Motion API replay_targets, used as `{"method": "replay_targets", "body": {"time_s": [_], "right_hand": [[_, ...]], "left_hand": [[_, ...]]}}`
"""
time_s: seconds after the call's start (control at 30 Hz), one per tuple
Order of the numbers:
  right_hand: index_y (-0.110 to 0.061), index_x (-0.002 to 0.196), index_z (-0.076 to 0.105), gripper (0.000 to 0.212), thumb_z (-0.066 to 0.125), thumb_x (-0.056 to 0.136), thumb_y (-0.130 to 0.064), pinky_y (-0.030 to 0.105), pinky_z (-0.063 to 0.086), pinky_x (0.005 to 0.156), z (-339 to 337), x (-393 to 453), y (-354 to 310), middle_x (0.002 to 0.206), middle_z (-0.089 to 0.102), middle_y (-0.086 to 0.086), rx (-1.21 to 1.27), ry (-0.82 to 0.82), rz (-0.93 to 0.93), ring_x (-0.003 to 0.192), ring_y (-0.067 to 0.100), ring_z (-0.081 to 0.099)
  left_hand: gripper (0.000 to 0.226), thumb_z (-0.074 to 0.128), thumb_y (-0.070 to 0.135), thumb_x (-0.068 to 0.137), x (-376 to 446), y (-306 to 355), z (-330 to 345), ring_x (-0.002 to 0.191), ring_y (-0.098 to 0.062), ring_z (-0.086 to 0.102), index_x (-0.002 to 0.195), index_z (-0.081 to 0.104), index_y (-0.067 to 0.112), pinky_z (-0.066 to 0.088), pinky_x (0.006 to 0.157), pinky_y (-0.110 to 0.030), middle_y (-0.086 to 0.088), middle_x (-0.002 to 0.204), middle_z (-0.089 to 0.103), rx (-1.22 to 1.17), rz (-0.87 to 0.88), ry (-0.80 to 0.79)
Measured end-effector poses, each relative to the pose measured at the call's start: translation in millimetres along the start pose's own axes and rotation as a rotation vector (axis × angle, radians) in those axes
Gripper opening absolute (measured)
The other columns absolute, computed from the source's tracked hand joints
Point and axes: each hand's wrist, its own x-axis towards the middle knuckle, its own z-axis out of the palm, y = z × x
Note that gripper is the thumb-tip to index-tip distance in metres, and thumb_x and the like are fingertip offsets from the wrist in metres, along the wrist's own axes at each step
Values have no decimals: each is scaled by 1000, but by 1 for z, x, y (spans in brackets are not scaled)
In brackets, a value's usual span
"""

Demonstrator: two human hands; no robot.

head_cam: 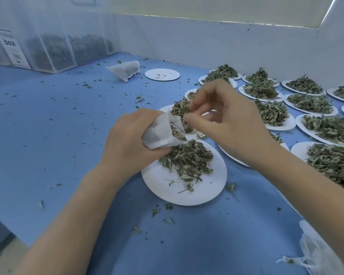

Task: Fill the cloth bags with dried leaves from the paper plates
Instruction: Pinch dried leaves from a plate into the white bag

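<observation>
My left hand (127, 139) grips a white cloth bag (160, 132) above a paper plate (163, 187), with the bag's mouth turned to the right. My right hand (220, 120) pinches a clump of dried leaves (180, 110) at the bag's mouth. A pile of dried leaves (187, 159) lies on the plate under the bag. A filled cloth bag (125, 70) lies on the blue table at the back.
Several paper plates heaped with dried leaves (306, 104) cover the right side. A near-empty plate (162, 74) sits at the back centre. Clear bins (48, 50) of leaves stand at the back left. Spare cloth bags (314, 253) lie at the lower right. Leaf crumbs dot the blue table (48, 124).
</observation>
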Motion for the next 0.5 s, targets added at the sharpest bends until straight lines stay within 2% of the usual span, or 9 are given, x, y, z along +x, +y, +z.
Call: {"method": "replay_targets", "body": {"time_s": [0.07,0.13,0.2,0.27,0.33,0.4,0.47,0.5], "right_hand": [[-30,107,56,29,62,85,-12,26,52,79,-1,1,3,114,56,-3,-81,-64,33,89,12,58],[-32,124,53,41,57,88,-13,18,48,83,1,0,6,125,49,-9,-176,-202,50,98,3,54],[-30,121,59,37,57,89,-13,15,48,83,4,-2,5,119,55,-12,-196,-248,39,94,-1,57],[-28,112,65,28,61,88,-15,16,50,79,4,-2,6,105,64,-14,-165,-201,55,86,-3,60],[-31,109,65,23,63,87,-26,18,51,76,-2,-2,8,93,67,-13,-163,-186,121,82,-2,62],[-32,111,62,28,64,84,-36,22,54,76,-8,-2,11,88,69,-11,-102,-271,248,78,3,67],[-26,105,61,25,68,82,-30,28,57,73,-10,-5,13,81,71,-6,22,-326,335,70,11,70],[-23,100,62,19,69,82,-24,26,56,69,-9,-6,13,76,70,-5,42,-308,323,65,12,70]], "left_hand": [[47,63,44,69,1,1,-2,77,-25,58,98,67,8,47,68,-40,-3,87,66,23,16,-28],[42,69,41,70,1,0,-2,74,-19,54,97,69,10,46,68,-39,-2,82,64,77,48,-56],[39,73,37,68,1,0,-1,72,-15,49,97,70,12,44,69,-37,1,79,62,110,49,-69],[39,67,41,70,1,0,-1,73,-14,47,97,69,13,42,70,-34,2,79,62,98,38,-75],[43,59,43,70,1,0,-3,75,-12,46,98,69,12,37,70,-29,1,81,63,87,36,-76],[44,57,41,69,1,-1,-5,77,-11,45,98,68,11,33,69,-25,0,84,63,99,42,-75],[45,56,42,68,1,-1,-5,77,-11,45,99,68,11,32,69,-24,0,85,64,113,40,-82],[45,55,42,68,1,0,-5,77,-11,45,99,68,11,32,69,-24,0,84,63,117,39,-85]]}}
